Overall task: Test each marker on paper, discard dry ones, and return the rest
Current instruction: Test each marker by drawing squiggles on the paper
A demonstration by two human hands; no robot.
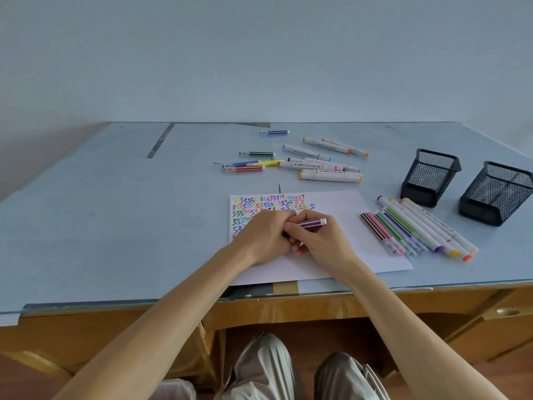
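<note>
- The right hand (pixel 320 241) is pinching a slim purple-striped plastic marker (pixel 311 223), fingers curling round its barrel, over the white sheet of paper (pixel 360 226) covered in coloured zigzags
- The marker's long axis is running left to right, its white end pointing right and its other end disappearing under the left hand (pixel 265 238)
- The left hand is closing on that hidden end; whether it is gripping the cap I cannot tell for sure
- Judging from this, the hands are uncapping or recapping, so any pull would be going along the barrel, leftward
- Two black mesh holders (pixel 429 174) are standing well to the right, nearer the right hand
</note>
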